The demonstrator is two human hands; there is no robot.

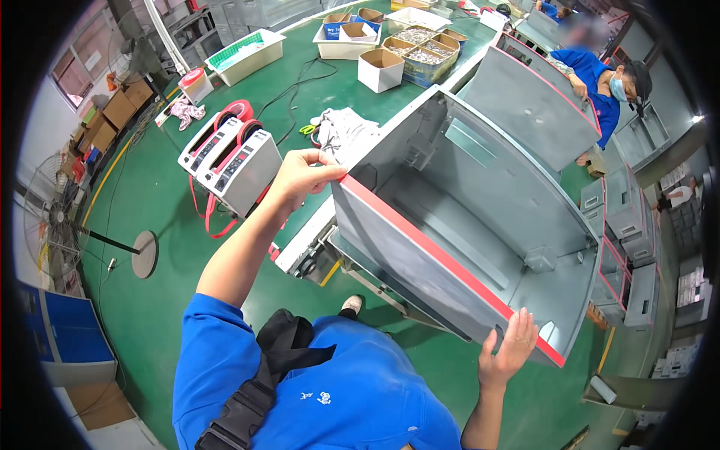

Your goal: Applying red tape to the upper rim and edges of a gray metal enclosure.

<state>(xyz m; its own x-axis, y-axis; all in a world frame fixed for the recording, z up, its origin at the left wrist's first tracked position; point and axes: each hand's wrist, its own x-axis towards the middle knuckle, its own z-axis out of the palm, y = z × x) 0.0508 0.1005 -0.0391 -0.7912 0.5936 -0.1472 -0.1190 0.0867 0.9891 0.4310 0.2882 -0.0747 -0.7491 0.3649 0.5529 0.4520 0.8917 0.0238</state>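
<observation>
A large grey sheet-metal housing (465,202), open on top like a box, lies on the conveyor line in front of me. Red tape (442,259) runs along its near rim. My left hand (300,176) pinches the near left corner of that rim, at the end of the tape. My right hand (510,346) grips the near right corner, thumb over the edge and fingers spread on the outer wall.
Two white tape dispensers (229,161) with red tape rolls stand on the green table to my left. Behind them lie white cloths (341,131), cardboard boxes (380,69) and trays of small parts (424,49). Another person in blue (600,82) works on a further housing (532,105).
</observation>
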